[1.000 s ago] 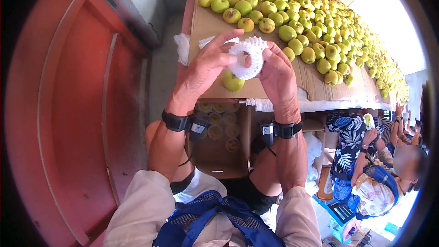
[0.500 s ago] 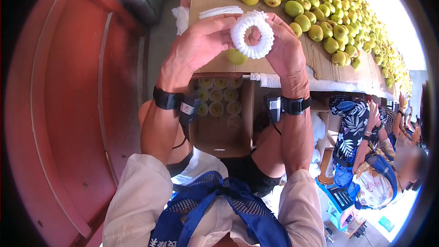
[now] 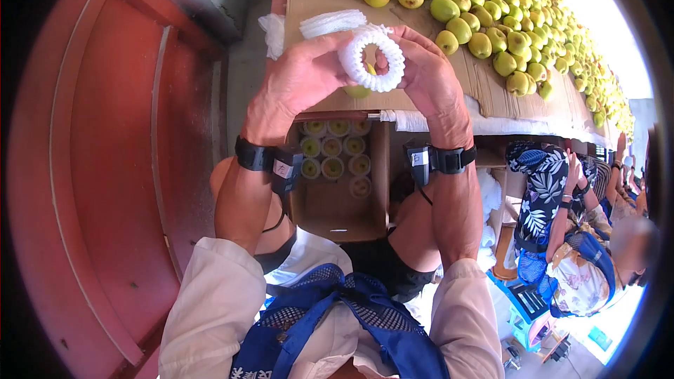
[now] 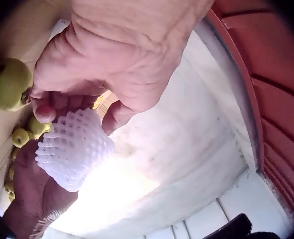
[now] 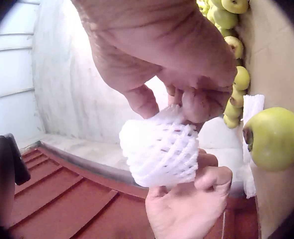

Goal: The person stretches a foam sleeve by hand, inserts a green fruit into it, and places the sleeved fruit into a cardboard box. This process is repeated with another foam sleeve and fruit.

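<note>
Both hands hold a white foam net sleeve [image 3: 395, 70] above the cardboard-covered table edge, its round opening facing up. My left hand [image 3: 305, 74] grips its left side, and my right hand [image 3: 434, 77] grips the right side. In the left wrist view the sleeve [image 4: 75, 149] shows its open mesh, with fingers at its rim. From the right wrist view, the sleeve [image 5: 162, 152] is pinched at its top by the right hand [image 5: 162, 55], while the left hand [image 5: 189, 209] touches its other end. A green apple [image 3: 358, 91] lies on the table just beneath the hands.
Many green apples [image 3: 519, 42] cover the table's back and right. Flattened foam sleeves [image 3: 333, 22] lie behind the hands. Under the table edge, a cardboard box [image 3: 337, 228] holds several wrapped apples [image 3: 332, 168]. A red door [image 3: 105, 168] stands left; another person [image 3: 586, 260] sits right.
The hands have drawn together around the sleeve, which has turned so its round opening faces the head camera. The view has shifted, showing more of the box below.
</note>
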A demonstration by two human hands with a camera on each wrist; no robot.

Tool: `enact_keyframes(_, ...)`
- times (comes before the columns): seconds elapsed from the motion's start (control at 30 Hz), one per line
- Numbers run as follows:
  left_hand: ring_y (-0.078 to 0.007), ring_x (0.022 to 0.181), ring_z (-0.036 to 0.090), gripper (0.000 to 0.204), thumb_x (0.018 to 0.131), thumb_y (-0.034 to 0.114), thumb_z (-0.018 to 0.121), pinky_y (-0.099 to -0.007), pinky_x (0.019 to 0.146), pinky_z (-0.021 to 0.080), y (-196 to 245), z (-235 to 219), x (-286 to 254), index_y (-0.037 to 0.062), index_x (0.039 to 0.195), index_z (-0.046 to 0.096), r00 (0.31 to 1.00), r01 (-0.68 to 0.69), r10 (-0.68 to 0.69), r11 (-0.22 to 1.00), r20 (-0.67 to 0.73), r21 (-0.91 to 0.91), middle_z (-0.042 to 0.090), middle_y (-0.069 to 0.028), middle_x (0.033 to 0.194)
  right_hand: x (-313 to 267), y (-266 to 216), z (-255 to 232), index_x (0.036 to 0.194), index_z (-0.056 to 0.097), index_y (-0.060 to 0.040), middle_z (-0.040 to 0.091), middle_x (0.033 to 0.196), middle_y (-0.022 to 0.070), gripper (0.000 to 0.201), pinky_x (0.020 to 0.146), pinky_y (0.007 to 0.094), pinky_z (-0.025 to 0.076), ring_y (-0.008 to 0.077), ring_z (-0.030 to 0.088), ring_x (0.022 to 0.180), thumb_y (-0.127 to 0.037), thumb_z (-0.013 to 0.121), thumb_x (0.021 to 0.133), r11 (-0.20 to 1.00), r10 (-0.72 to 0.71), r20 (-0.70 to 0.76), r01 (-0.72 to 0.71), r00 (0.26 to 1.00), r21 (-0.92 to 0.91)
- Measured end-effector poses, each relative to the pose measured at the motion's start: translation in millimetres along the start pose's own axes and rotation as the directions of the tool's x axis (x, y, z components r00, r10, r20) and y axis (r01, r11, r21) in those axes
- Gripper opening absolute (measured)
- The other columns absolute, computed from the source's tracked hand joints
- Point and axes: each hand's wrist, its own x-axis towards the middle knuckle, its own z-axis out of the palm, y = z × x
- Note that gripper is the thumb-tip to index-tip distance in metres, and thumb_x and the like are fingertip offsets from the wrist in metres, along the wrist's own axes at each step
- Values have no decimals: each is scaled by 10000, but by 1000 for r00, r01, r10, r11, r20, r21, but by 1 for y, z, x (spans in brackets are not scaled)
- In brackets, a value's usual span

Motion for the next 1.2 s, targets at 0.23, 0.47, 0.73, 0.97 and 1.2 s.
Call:
enact_keyframes(0.23, -178, 1025, 589, 341, 1022, 208, 594, -360, 847, 493, -1, -2, -10, -2, 1289, 618, 984, 57, -24, 982, -178, 181, 648, -74, 1162, 0, 9, -7, 1155, 644, -54, 674, 956, 2, 226, 669, 248, 508, 83, 628, 822, -249, 613, 1045, 996, 85, -70, -87, 994, -24)
enact_keyframes(0.47, -90, 799, 544, 245, 1033, 260, 583, -258, 624, 411, -6, -11, -10, 46, 1108, 676, 967, 154, -49, 892, -248, 425, 633, -7, 933, 3, 22, -18, 1040, 701, -51, 604, 805, -48, 236, 507, 224, 318, 30, 484, 650, -283, 687, 1000, 977, 102, -125, -123, 987, -173)
enact_keyframes(0.73, -48, 685, 497, 249, 1037, 280, 593, -209, 545, 354, -14, -22, -1, 46, 1059, 675, 934, 192, 34, 793, -357, 578, 612, 26, 848, 6, 34, -17, 989, 702, -23, 584, 744, -30, 309, 503, 216, 347, 50, 489, 613, -331, 682, 984, 900, 37, -255, -143, 966, -411)
enact_keyframes(0.97, -26, 677, 498, 248, 1046, 313, 593, -200, 523, 338, -24, -25, 7, 76, 1035, 664, 889, 270, 82, 700, -450, 662, 603, 53, 822, 10, 46, -17, 1037, 707, 5, 628, 755, -5, 305, 461, 239, 387, 64, 509, 562, -295, 686, 983, 871, -58, -334, -116, 941, -477)
enact_keyframes(1.2, -20, 682, 508, 240, 1050, 326, 593, -199, 524, 353, -30, -23, 9, 98, 1051, 666, 862, 297, 143, 634, -486, 714, 612, 52, 821, 24, 72, -28, 1021, 709, 29, 684, 810, 39, 313, 590, 274, 481, 106, 593, 673, -280, 684, 980, 818, -221, -355, -26, 908, -575)
